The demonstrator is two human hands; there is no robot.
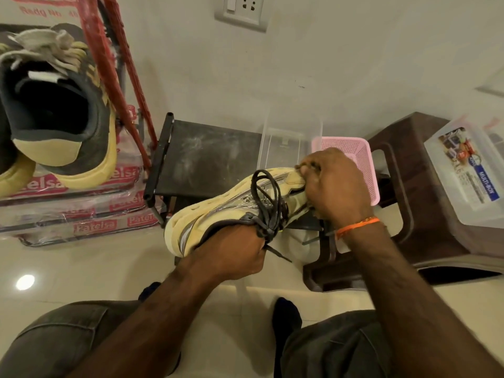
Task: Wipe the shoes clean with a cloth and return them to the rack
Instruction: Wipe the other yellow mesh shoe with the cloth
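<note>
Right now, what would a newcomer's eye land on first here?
The pale yellow sneaker at centre, held over the black rack: the left hand is pushed inside it while the right hand pinches its toe. Next, the dark sneaker at upper left, resting on stacked packages.

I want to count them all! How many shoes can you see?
3: one yellow shoe held in both hands at centre, and two dark shoes at upper left and far left edge. More may be hidden.

Orange wrist thread point(357, 226); grey trousers point(62, 342); dark socks point(286, 312).
</note>
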